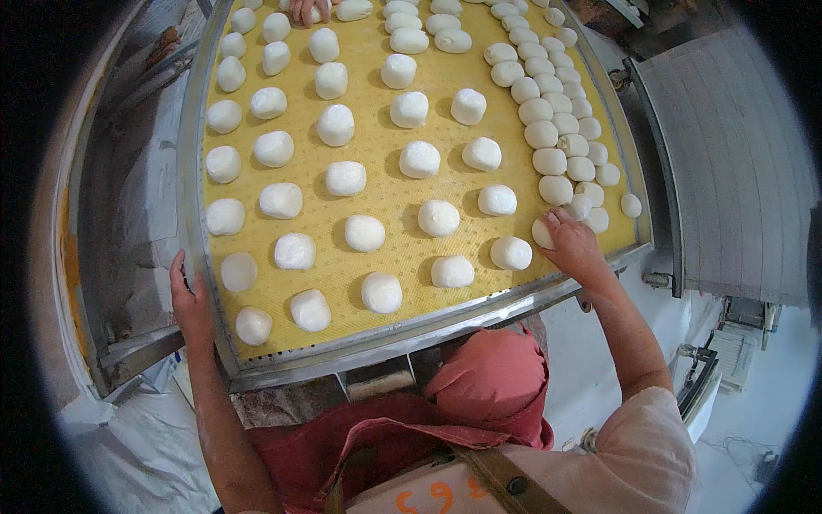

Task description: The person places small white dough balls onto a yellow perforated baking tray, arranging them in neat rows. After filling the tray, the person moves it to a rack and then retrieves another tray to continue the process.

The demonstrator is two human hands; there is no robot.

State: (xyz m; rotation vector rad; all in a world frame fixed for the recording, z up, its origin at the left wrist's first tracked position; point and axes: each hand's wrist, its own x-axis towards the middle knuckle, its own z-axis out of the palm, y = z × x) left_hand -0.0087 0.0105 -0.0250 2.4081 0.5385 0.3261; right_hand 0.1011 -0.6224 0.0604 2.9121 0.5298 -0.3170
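Note:
My right hand [573, 244] is at the near right of a yellow mesh tray [398, 193], its fingers closed around a white dough piece [542, 234]. Another dough piece [578, 207] lies right against its fingertips, at the near end of tightly packed rows. My left hand [191, 299] is at the tray's metal side frame [200, 257], fingers apart and holding nothing; whether it touches the frame is hard to tell. Between my hands, rounded dough pieces [365, 232] stand spaced out in loose rows, a dough piece [253, 326] at the near left corner among them.
A co-worker's hand [309, 9] rests on dough at the far edge. Packed dough pieces [549, 103] run along the right side. Beyond the right edge stands a pale slatted surface [738, 173]. A metal rail [411, 334] borders the near edge, close to my red apron [385, 427].

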